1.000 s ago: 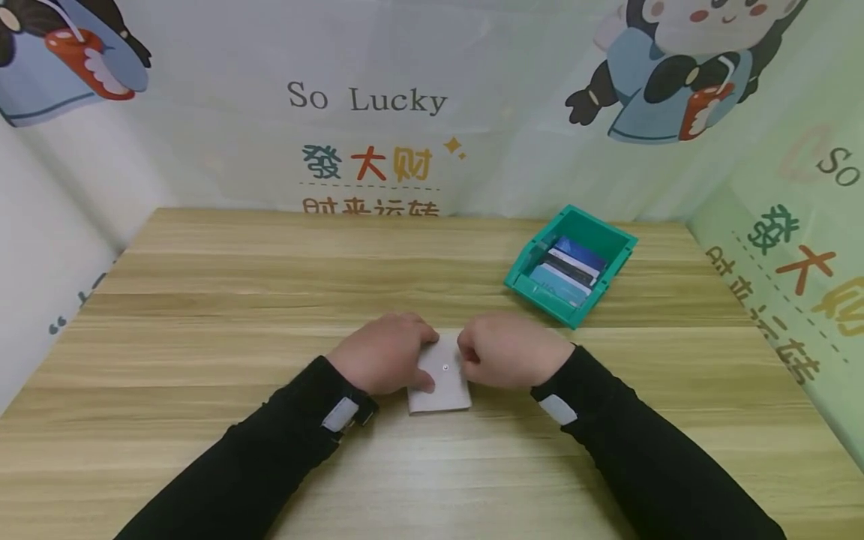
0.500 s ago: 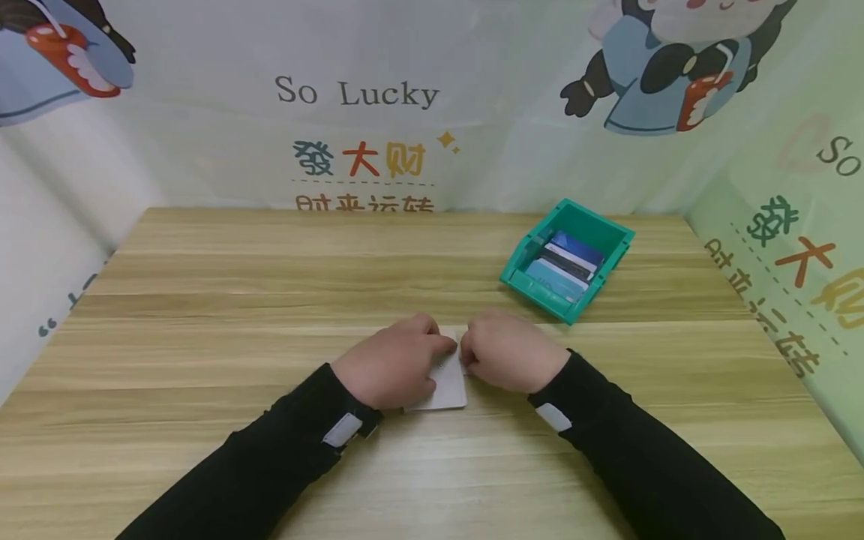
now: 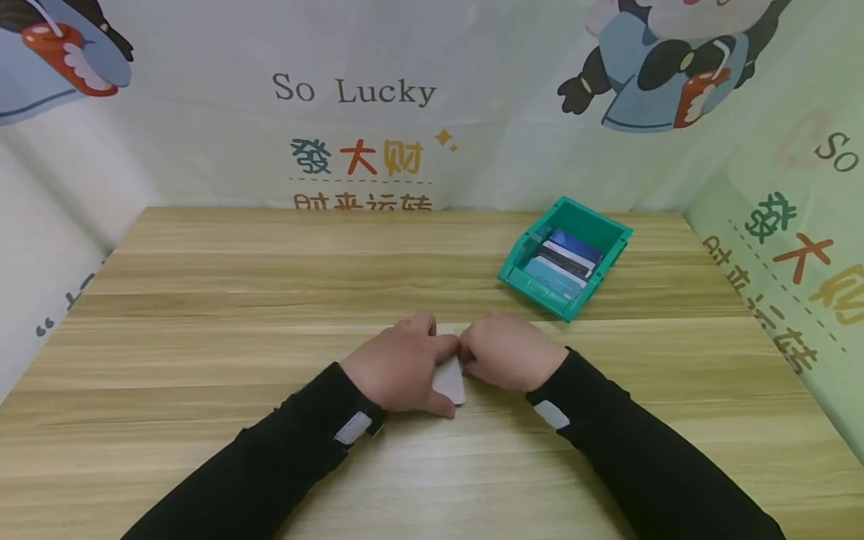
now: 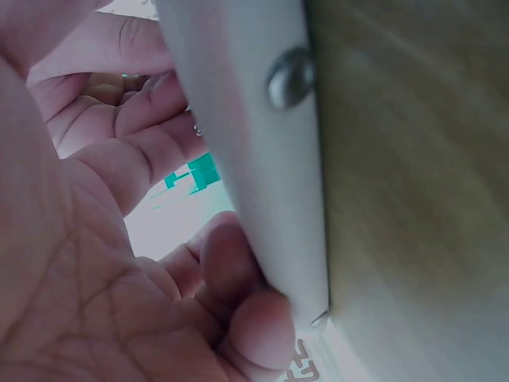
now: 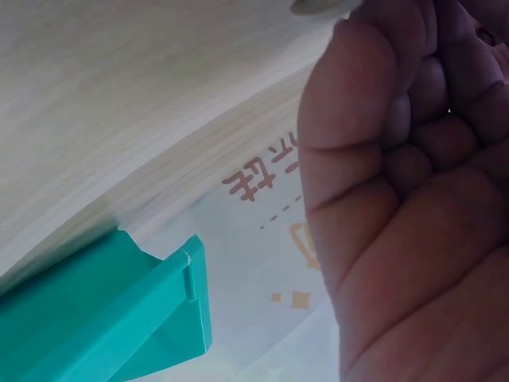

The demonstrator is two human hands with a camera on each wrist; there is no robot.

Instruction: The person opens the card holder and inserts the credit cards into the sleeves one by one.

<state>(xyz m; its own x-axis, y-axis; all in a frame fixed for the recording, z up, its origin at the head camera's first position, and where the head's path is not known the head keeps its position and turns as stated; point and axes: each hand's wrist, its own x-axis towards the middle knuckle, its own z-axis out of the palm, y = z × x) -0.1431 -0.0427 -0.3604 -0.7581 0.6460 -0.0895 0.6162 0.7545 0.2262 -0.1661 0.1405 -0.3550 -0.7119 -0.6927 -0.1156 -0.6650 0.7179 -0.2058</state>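
Note:
A small, flat white wallet [image 3: 450, 382] with a metal snap [image 4: 292, 78] lies on the table in front of me, partly covered by my hands. My left hand [image 3: 398, 367] spans it from the left, thumb at its near edge and fingers reaching across its top; in the left wrist view curled fingertips [image 4: 262, 322] press along its side. My right hand [image 3: 509, 351], fingers curled in, pinches its right edge beside the left index finger. A rounded metal piece [image 5: 318, 6] shows by the right fingertips in the right wrist view. The pinched part itself is hidden.
Behind and right of my hands, a green plastic bin [image 3: 533, 289] holds several cards [image 3: 556, 276], blue, dark and light. The wood-grain table [image 3: 270, 300] meets a printed backdrop [image 3: 486, 150] at the back and sides.
My left hand has shifted right over the wallet; its thumb has moved down to the near edge, covering more of it. The right hand stays at the right edge. The head view has shifted slightly.

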